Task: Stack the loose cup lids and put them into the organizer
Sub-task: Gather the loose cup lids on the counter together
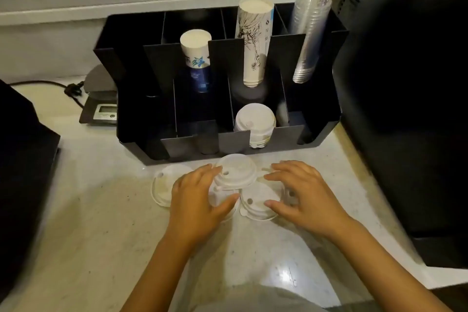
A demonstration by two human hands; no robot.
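Head view, both hands (200,200) spread open over loose lids (235,172)

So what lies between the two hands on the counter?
In the head view, white cup lids lie between the left hand and the right hand, overlapping one another.

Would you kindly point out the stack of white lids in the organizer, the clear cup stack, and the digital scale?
white lid stack (254,119), head view, top lid
clear cup stack (307,40), head view, mid-stack wall
digital scale (105,112), head view, display
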